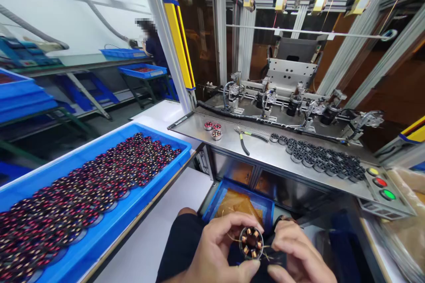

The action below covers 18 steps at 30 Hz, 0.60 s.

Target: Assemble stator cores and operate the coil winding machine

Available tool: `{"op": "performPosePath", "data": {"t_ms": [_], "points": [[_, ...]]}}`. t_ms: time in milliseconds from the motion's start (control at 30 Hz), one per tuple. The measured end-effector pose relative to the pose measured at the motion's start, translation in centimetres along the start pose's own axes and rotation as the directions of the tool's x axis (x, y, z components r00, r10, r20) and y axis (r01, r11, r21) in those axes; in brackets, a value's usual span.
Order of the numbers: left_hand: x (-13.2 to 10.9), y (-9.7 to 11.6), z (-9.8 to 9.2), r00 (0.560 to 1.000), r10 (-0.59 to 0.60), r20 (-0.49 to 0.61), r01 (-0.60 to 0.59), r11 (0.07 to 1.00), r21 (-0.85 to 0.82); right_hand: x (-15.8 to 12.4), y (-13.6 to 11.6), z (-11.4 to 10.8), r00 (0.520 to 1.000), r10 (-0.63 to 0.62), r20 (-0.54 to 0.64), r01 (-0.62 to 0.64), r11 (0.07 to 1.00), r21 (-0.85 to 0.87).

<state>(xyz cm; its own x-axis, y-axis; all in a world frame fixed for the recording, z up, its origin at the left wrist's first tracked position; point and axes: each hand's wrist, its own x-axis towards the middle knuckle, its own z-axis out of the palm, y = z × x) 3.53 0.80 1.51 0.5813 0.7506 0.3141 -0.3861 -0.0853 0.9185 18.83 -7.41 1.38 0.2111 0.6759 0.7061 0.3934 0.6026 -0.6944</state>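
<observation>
- A blue tray (139,205) is sitting at the left, filled with wound stators (83,194).
- The left hand (215,252) is curling its fingers and thumb around a small wound stator (251,242), holding it low at centre.
- The right hand (299,256) is closing on the stator's right side, fingertips touching it.
- Pliers (245,139) are lying on the steel bench (265,154).
- Black bare cores (325,161) are clustering near three coloured buttons (380,182).

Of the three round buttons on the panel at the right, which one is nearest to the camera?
The green button. It sits at the panel's front end, lowest in the view, below the red button and the yellow button.
</observation>
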Motion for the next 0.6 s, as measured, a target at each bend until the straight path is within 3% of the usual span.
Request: {"op": "performPosePath", "data": {"t_ms": [133,200,300,433,533,600], "points": [[-0.2,-0.1,-0.1,0.949,-0.288,0.129,0.312,0.919,-0.24,1.7,0.2,-1.6,0.969,-0.046,0.241,0.042,0.999,0.021],[-0.3,-0.1,0.0,0.919,-0.351,0.18,0.39,0.874,-0.289,2.4,0.3,-1.9,0.941,-0.068,0.332,0.058,0.998,0.039],[-0.2,-0.1,0.2,0.882,-0.403,0.245,0.467,0.822,-0.327,3.2,0.1,-1.8,0.924,-0.102,0.367,0.091,0.995,0.046],[-0.1,-0.3,0.0,0.856,-0.436,0.279,0.515,0.774,-0.369,3.0,-0.4,-1.5,0.945,-0.072,0.319,0.095,0.994,-0.057],[0.0,-0.6,0.0,0.862,-0.426,0.276,0.507,0.747,-0.431,1.4,-0.5,-0.8,0.982,-0.157,0.107,0.179,0.954,-0.242],[0.0,-0.8,0.2,0.893,-0.366,0.262,0.449,0.76,-0.47,0.0,-0.4,0.1,0.952,-0.298,-0.065,0.246,0.876,-0.414]]}}
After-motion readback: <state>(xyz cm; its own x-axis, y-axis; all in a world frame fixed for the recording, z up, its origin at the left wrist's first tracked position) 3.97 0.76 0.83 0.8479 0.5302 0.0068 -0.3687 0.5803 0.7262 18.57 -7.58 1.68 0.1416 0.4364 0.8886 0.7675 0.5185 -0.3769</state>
